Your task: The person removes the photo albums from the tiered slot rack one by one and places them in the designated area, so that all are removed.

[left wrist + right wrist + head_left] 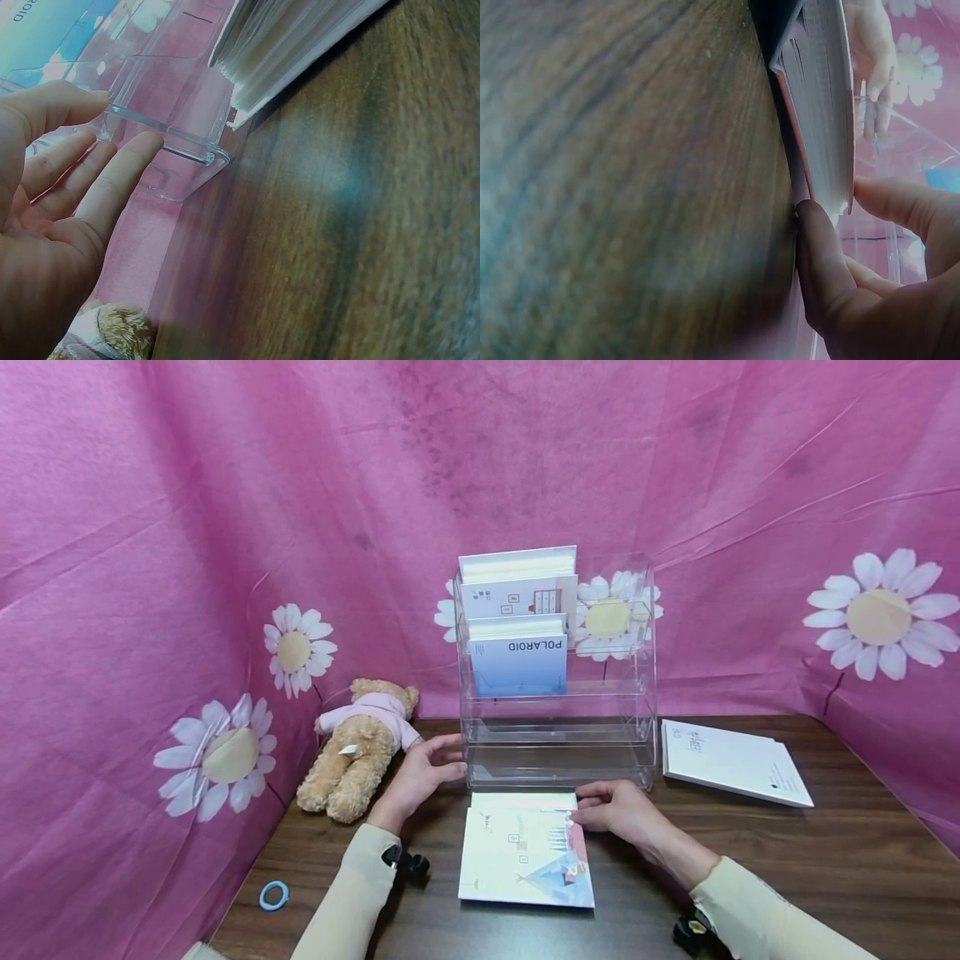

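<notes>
A photo album [510,860] with a pale illustrated cover lies on the table in front of a clear acrylic rack [555,768]. My right hand [622,814] pinches the album's far right corner. In the right wrist view, the thumb is on one cover and the fingers [825,255] on the other, with the page edges [821,105] between them. My left hand [423,777] is at the rack's lower left side, its fingers extended and fingertips right at the clear edge [161,139]. A blue album [517,664] marked POLAROID and a white album [517,597] stand upside down in the rack's upper tiers.
A teddy bear [360,747] in a pink top lies face down left of the rack. White albums [731,764] lie at the right. A blue ring [273,895] is near the table's left edge. A pink flowered cloth [375,485] hangs behind and around the table.
</notes>
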A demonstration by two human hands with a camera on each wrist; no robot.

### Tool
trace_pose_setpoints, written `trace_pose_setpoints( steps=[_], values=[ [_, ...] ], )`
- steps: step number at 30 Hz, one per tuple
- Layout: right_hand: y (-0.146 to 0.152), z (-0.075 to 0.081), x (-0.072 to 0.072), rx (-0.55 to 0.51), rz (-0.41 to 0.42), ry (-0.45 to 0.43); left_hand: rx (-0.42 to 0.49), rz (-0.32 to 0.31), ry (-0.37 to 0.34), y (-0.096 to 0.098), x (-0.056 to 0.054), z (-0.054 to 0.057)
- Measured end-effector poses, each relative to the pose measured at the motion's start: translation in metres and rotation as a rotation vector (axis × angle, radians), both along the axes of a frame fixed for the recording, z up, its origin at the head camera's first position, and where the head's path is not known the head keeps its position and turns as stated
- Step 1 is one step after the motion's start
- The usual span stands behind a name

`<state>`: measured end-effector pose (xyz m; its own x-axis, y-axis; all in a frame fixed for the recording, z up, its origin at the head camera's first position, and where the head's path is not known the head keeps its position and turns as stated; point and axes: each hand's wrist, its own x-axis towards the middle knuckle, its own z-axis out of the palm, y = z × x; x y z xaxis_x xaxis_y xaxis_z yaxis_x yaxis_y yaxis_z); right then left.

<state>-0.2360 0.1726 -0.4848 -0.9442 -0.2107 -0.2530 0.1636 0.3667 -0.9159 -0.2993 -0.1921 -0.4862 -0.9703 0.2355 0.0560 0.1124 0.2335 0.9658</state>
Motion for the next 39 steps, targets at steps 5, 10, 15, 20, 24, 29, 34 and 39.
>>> trace_pose_setpoints(
  steps=[5,10,15,20,24,29,34,39],
  values=[
    [0.001,-0.001,0.001,-0.004,0.002,0.010,0.002,0.000,-0.008,0.000,0.001,0.001],
    [0.002,-0.002,0.000,0.044,0.003,0.042,0.004,-0.010,-0.005,0.000,0.001,0.002],
    [0.002,0.003,0.002,0.047,0.001,0.056,0.000,-0.010,0.001,-0.001,0.001,0.000],
    [0.003,0.008,0.004,0.090,0.004,0.094,0.018,-0.016,-0.005,-0.001,0.001,-0.001],
    [0.005,0.016,0.004,0.110,0.024,0.147,0.032,-0.023,-0.004,0.000,0.001,0.000],
    [0.008,0.032,-0.001,0.132,0.034,0.218,0.040,-0.025,-0.004,0.001,0.001,-0.001],
    [0.011,0.051,-0.007,0.081,0.029,0.261,0.032,-0.029,-0.004,0.001,0.002,0.001],
    [0.010,0.070,-0.013,0.025,0.024,0.290,0.016,-0.020,0.007,0.001,0.003,0.001]
  ],
)
